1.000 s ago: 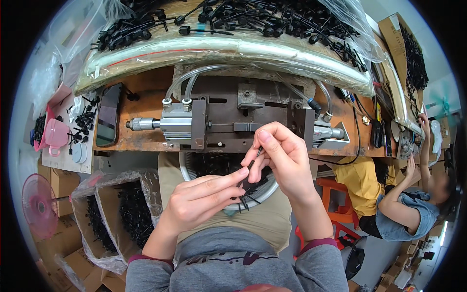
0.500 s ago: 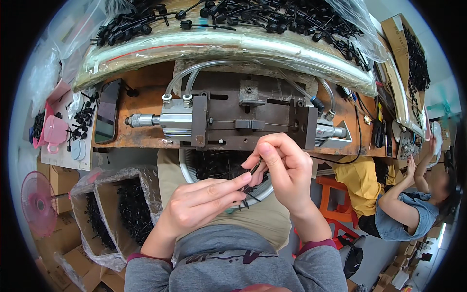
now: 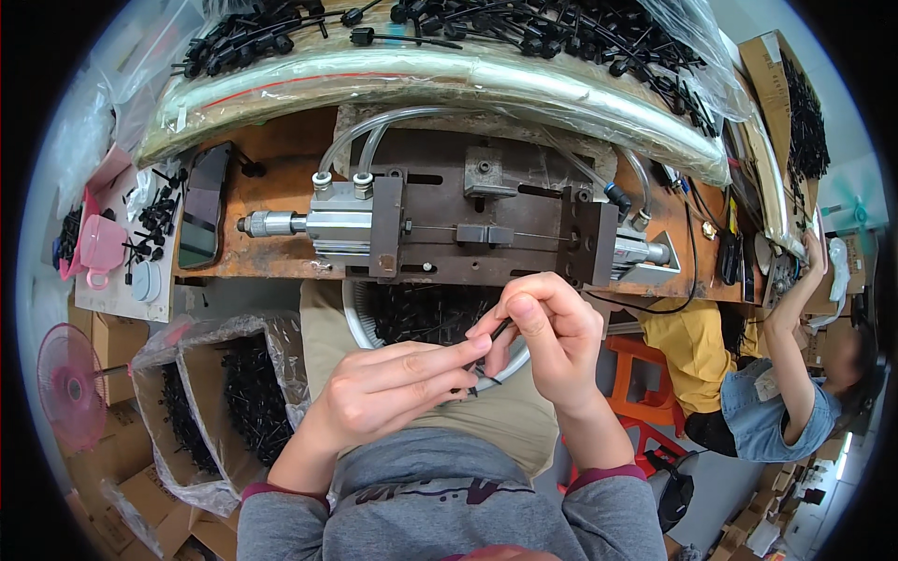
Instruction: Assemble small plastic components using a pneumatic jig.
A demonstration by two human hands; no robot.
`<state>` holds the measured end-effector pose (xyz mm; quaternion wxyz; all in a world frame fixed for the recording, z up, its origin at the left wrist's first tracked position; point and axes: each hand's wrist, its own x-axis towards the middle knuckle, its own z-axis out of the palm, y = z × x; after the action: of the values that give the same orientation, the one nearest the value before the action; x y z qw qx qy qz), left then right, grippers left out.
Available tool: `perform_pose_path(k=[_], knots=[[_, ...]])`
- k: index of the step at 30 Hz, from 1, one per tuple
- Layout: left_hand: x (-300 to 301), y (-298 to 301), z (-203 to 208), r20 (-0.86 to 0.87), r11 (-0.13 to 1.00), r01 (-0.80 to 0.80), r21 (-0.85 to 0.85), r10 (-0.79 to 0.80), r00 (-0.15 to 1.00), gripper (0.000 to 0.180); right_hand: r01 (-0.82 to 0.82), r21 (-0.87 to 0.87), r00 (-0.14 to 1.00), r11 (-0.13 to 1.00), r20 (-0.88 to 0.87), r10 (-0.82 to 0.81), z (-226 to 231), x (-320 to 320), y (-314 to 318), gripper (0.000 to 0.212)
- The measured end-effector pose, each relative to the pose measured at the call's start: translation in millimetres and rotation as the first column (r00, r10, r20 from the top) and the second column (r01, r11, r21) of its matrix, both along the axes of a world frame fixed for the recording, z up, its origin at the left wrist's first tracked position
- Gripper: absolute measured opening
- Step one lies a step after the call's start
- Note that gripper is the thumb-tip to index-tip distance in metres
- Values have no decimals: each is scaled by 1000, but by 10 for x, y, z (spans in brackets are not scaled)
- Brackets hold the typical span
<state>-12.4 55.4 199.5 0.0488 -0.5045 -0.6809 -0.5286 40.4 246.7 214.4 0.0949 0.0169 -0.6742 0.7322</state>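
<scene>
In front of my lap, both hands meet around a thin black plastic piece (image 3: 502,329). My right hand (image 3: 554,341) pinches its upper end between thumb and fingertips. My left hand (image 3: 398,381) has its fingers extended together, closed on the lower part, with dark tips poking out below the fingers. Most of the piece is hidden. Just beneath the hands is a round basket with a white rim (image 3: 355,323), full of black plastic parts (image 3: 426,313). Beyond them stands a dark metal fixture (image 3: 440,201) with a small grey block (image 3: 484,235) on a thin rod.
Air cylinders (image 3: 341,224) with clear hoses flank the fixture. A phone (image 3: 205,206) lies at left. Black parts are heaped on a plastic-covered tray (image 3: 430,79) behind. A lined carton of black parts (image 3: 251,397) stands lower left. At right, a co-worker (image 3: 781,402) sits near an orange stool (image 3: 644,383).
My right hand has shifted slightly down, and the piece between the hands now shows less. The co-worker's arms have risen and moved outward.
</scene>
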Motion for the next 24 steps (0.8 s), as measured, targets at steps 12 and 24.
perform_pose_path(k=[12,24], knots=[[1,33,-13,-10,1000,8,-4,-8,1000,28,-51,41,998,998,33,50,15,1,70,15],[13,64,15,-17,1000,16,-2,-16,1000,27,-25,-71,994,997,104,32,64,32,120,15]])
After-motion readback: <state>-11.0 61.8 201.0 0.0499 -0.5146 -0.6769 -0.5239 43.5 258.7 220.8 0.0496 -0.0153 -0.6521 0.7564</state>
